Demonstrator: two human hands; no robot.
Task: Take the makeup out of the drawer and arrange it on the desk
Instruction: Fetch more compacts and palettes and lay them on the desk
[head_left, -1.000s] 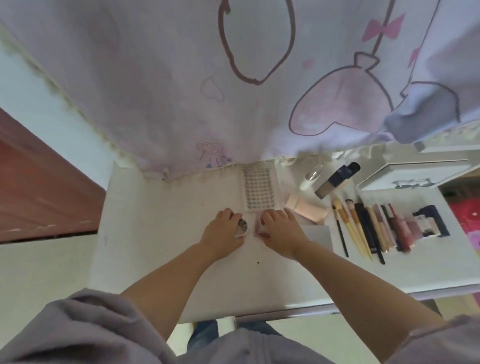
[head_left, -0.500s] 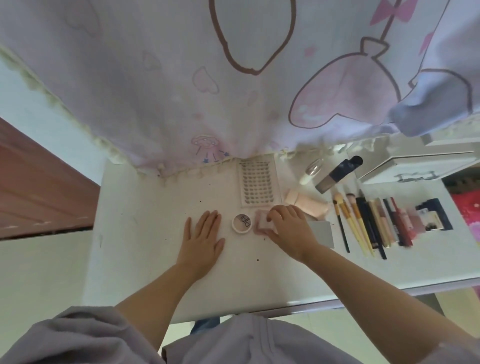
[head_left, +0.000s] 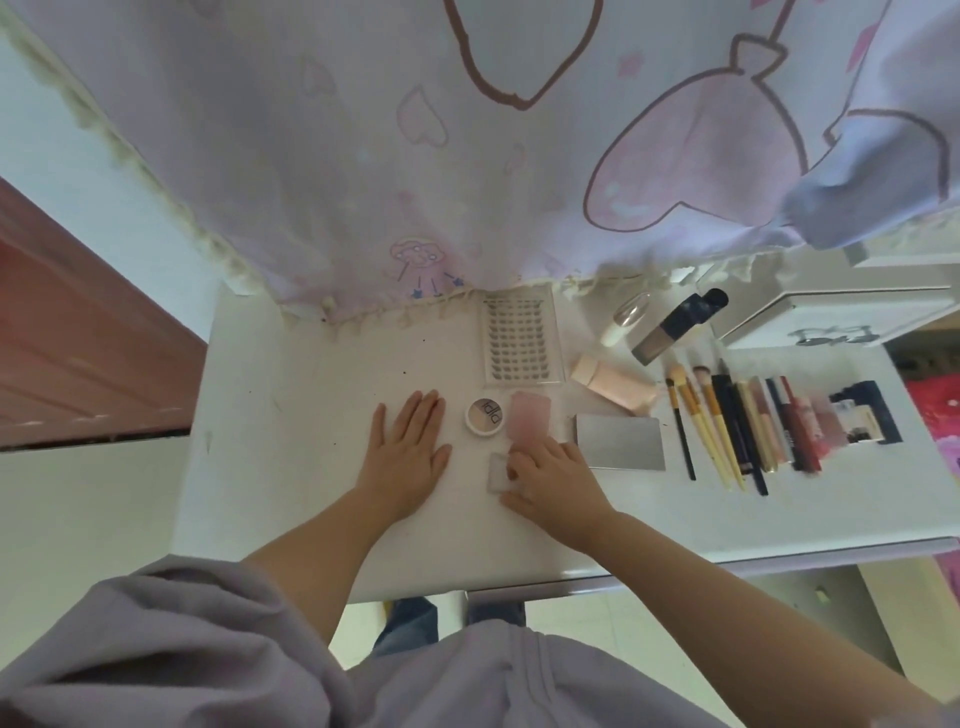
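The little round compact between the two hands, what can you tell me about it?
The round compact is a small, shallow pot with a white rim, seemingly plastic. Its top looks clear, showing pale cream and beige tones, and carries dark lettering too small to read. It lies flat on the white desk, below the lash tray and beside the pink case. The left hand rests flat nearby without touching it; nothing else visibly touches it.

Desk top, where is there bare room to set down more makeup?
Bare patches: left of the left hand out to the desk edge, and the front strip below the brushes. Crowded: the right half, from the lash tray and silver palette to the lipsticks.
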